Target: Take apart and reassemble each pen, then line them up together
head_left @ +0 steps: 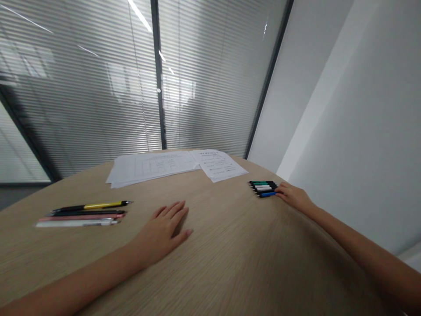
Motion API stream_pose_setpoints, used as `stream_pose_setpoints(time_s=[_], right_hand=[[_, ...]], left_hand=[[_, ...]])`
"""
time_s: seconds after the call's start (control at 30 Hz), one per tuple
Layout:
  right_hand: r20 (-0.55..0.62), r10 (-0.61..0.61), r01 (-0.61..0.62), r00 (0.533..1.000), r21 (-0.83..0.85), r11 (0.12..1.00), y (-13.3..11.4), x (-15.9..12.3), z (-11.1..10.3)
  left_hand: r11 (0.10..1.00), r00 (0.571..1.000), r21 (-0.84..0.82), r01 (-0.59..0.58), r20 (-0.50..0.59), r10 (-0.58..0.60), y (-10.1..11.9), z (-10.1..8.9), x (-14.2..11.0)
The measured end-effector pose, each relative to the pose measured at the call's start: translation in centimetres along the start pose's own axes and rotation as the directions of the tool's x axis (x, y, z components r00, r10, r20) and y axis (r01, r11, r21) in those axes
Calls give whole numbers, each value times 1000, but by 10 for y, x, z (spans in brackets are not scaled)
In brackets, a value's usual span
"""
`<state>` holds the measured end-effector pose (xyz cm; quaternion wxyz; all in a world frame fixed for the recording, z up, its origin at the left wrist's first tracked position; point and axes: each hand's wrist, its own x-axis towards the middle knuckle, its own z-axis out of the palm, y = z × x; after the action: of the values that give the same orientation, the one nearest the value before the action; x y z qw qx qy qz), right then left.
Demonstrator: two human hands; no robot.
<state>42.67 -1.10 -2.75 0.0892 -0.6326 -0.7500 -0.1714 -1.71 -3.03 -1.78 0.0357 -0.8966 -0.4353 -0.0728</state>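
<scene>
The left hand (161,235) lies flat, fingers apart, on a table (217,250), seemingly for support. The right hand (294,197), fingers bunched, touches a row of pens (263,188), perhaps steadying it; whether it grips is unclear. Other pens (101,205) lie left, papers (158,164) beyond.

Office or meeting room, as far as we can tell. We see glass partition (210,87) in dark frames, slatted blinds (98,101) across it, streaks of ceiling light reflected. Plain pale wall (371,123) on right. Wood-grain table (223,245) with curved far edge, printed sheets (158,166) on it, pens and pencils (88,214) laid in rows.
</scene>
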Motion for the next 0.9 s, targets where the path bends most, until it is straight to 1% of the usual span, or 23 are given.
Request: stream_pose_setpoints(time_s=[0.2, 0.37, 0.47, 0.53, 0.63, 0.73, 0.8, 0.9], right_hand=[[5, 14, -14, 1000, 3, 1000, -2, 0, -3], [4, 20, -20, 1000, 8, 1000, 2, 1, -5], [-9, 8, -8, 1000, 12, 1000, 2, 7, -12], [-49, -3, 4, 999, 19, 1000, -4, 13, -20], [-146, -52, 61, 988, 61, 996, -22, 26, -34], [-214, -114, 151, 970, 168, 974, -52, 35, -46], [-212, -143, 196, 967, 257, 946, -76, 36, -52], [-155, -218, 260, 963, 344, 902, -113, 31, -55]], left_hand=[[1000, 1000, 8, 2, 10, -2, 1, -2, 1], [1000, 1000, 15, -3, 15, 2, 0, -1, 1], [1000, 1000, 17, 2, 15, -2, 1, 0, 1], [1000, 1000, 9, 6, 14, -6, 1, 0, 0], [1000, 1000, -4, 7, 15, -7, 2, -1, 0], [1000, 1000, -8, 9, 24, -9, 3, -2, 0], [1000, 1000, -13, 10, 28, -9, 3, -3, 0], [1000, 1000, -21, 12, 29, -11, 5, -4, -1]])
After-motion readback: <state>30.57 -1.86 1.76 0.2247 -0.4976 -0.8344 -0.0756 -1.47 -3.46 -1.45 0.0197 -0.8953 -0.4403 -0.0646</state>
